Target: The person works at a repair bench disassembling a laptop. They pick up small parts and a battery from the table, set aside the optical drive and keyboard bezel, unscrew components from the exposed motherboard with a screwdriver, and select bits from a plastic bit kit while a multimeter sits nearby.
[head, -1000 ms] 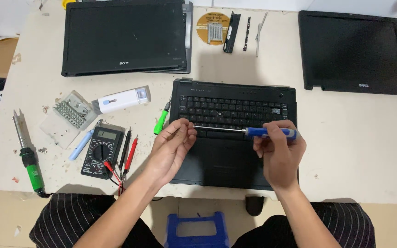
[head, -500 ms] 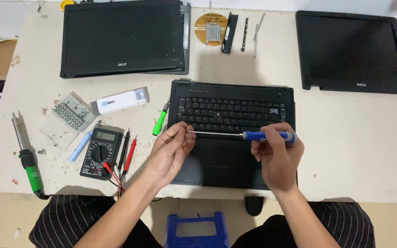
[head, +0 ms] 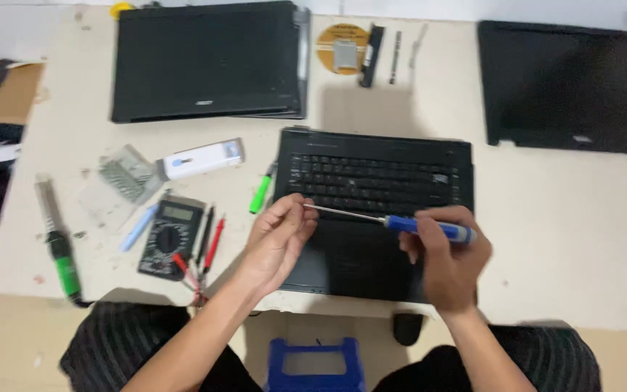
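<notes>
- While the left hand (head: 279,239) pinches its fingers (head: 300,216) shut at the tip of the screwdriver (head: 393,222), whatever tiny part they may hold is hidden.
- The right hand (head: 448,258) is closed around the blue handle, the shaft lying level above the laptop base (head: 375,210).
- A steady tip and a handle kept level would likely serve this step best.
- Further left on the surface (head: 560,218) lie a multimeter (head: 170,236) and a green marker (head: 261,193).

Bare table (head: 560,218) right of laptop base (head: 371,210); multimeter (head: 170,237) crowds left.
</notes>
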